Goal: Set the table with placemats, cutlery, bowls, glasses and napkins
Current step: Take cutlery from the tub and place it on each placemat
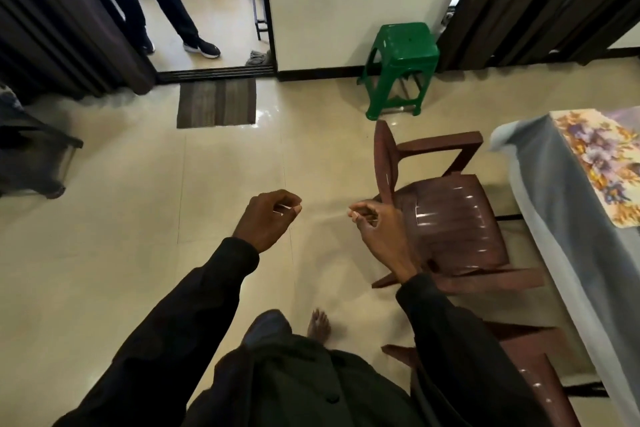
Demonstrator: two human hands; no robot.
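Dark-sleeved left hand (pixel 268 220) and right hand (pixel 379 229), each grip curled, pinching a thin pale strip (pixel 283 207), identity unclear

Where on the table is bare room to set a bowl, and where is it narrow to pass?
The floral placemat has nothing on it; bare grey cloth of the table runs between it and the edge facing the brown chair. Tight: the gap between chair and table. The rest is out of view.
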